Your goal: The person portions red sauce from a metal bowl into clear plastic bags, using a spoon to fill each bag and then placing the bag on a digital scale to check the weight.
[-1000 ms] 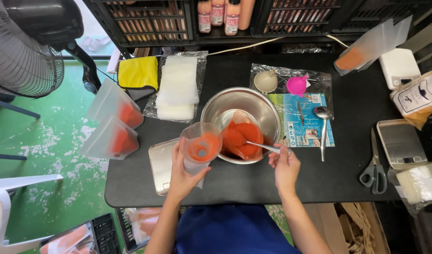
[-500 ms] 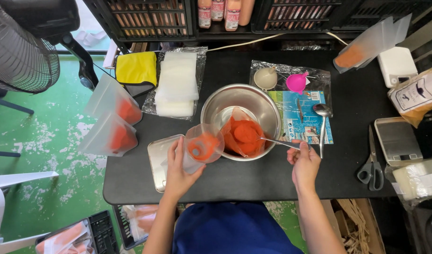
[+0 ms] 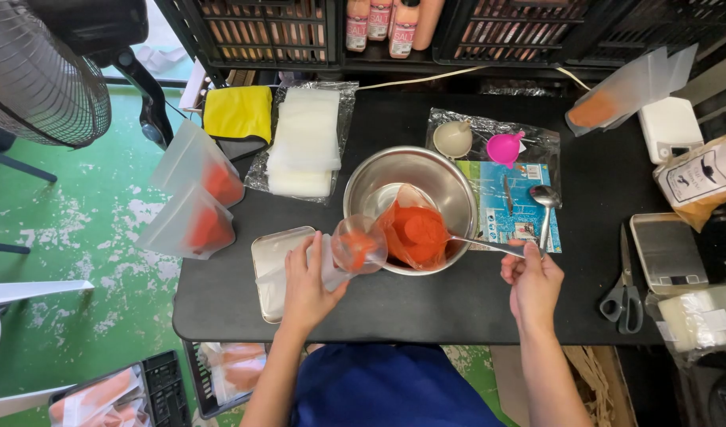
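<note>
My left hand [image 3: 307, 278] grips a clear plastic pouch [image 3: 353, 248] with orange-red powder in it, tilted with its mouth toward a steel bowl [image 3: 379, 183]. Inside the bowl lies a plastic bag of orange-red powder [image 3: 417, 234]. My right hand [image 3: 532, 283] holds the handle of a long metal spoon [image 3: 483, 246], and the spoon's tip rests in the powder. Under my left hand sits a small metal tray [image 3: 269, 255].
Two filled pouches [image 3: 201, 202] hang over the black table's left edge [image 3: 190, 308]. A stack of empty bags [image 3: 303, 142], a yellow cloth [image 3: 237, 113], white and pink funnels [image 3: 504, 148], a second spoon [image 3: 545, 199], scissors [image 3: 624, 291], a scale [image 3: 668, 249] and a fan [image 3: 38, 71] surround it.
The pouch in my left hand has tipped from upright toward the bowl. My right hand has drawn back to the right along the spoon handle.
</note>
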